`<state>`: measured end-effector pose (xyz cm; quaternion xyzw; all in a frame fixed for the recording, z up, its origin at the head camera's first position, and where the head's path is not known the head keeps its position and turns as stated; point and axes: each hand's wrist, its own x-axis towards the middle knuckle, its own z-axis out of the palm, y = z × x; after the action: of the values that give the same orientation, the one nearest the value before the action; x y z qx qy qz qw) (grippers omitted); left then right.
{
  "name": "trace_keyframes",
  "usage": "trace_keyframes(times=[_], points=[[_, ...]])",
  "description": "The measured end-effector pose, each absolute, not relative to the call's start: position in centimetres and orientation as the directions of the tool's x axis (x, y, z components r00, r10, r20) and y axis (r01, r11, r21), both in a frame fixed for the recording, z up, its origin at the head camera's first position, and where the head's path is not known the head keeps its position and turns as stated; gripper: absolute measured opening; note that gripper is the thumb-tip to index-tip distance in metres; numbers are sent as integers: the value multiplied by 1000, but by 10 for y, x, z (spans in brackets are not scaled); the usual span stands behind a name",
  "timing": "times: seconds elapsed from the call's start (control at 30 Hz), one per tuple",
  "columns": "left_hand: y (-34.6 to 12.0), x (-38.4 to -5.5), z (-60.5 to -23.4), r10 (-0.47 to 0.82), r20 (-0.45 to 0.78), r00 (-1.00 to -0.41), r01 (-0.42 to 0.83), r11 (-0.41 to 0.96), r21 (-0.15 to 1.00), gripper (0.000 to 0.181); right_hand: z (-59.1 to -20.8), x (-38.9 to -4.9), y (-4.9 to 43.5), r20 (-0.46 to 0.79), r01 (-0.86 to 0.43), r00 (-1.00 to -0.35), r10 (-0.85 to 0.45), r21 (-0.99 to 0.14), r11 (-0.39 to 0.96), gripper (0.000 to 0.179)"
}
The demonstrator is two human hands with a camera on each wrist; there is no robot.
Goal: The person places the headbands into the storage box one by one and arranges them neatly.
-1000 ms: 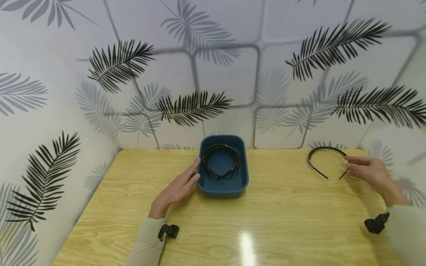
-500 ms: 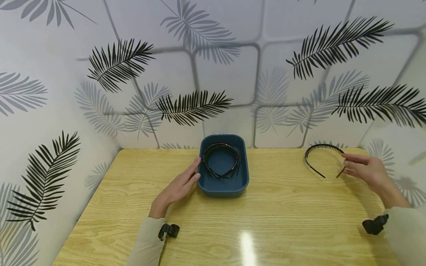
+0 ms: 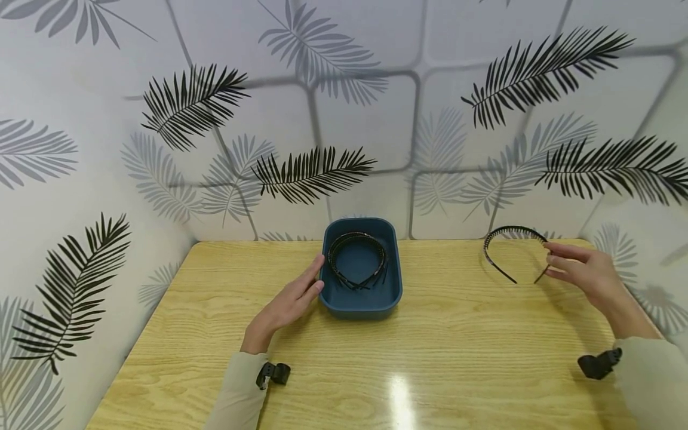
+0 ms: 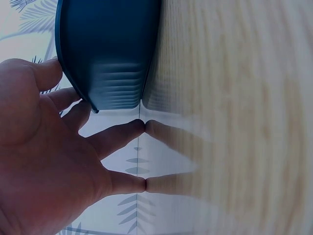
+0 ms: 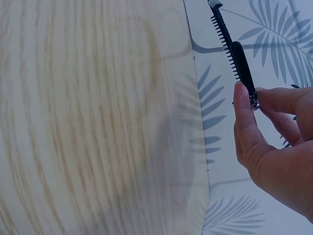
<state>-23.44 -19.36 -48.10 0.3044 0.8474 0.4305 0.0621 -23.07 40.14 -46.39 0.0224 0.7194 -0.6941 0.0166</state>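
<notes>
Between thumb and fingers, my right hand [image 3: 588,273] pinches one side of a black toothed headband [image 3: 513,229] over the right of the table. The right wrist view shows the headband [image 5: 239,58] edge-on, teeth facing left, with the thumb and fingertips of the right hand [image 5: 279,132] at its lower end. My left hand [image 3: 287,303] rests against the left side of a dark blue plastic box [image 3: 361,313], fingers extended. In the left wrist view the left hand [image 4: 54,147] touches the box's rim and two fingertips meet the tabletop. Several dark headbands [image 3: 356,235] lie overlapping inside the box.
The light wood table [image 3: 457,358] runs back to a wall [image 3: 371,131] with a leaf pattern. The box stands close to the table's back edge. Each wrist carries a small black camera, one of them the left wrist camera [image 3: 273,374].
The right hand has moved a little left and upward in the head view, taking the headband with it. The left hand and the box have stayed in place.
</notes>
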Motion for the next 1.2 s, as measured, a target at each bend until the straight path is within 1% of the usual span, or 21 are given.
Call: trace_keyframes(times=[0.27, 0.43, 0.6, 0.77, 1.03, 1.2], points=[[-194, -235, -482, 570, 155, -807, 463, 447, 766, 60, -466, -230, 393, 6, -5, -1000, -17, -997, -75, 31], [-194, -235, -481, 572, 160, -805, 467, 444, 765, 59, -466, -231, 385, 29, -27, -999, -22, -996, -82, 31], [-194, -235, -481, 570, 164, -805, 470, 444, 762, 59, -466, -230, 371, 50, -48, -999, -13, -992, -116, 30], [-195, -236, -482, 568, 169, -805, 475, 447, 758, 59, -468, -229, 360, 54, -53, -998, -10, -993, -109, 31], [-196, -237, -484, 566, 159, -809, 467, 454, 759, 60, -466, -228, 346, 73, -71, -997, -18, -991, -112, 38], [-195, -236, -483, 566, 154, -810, 465, 459, 757, 60, -461, -228, 334, 87, -85, -996, -18, -990, -109, 39]])
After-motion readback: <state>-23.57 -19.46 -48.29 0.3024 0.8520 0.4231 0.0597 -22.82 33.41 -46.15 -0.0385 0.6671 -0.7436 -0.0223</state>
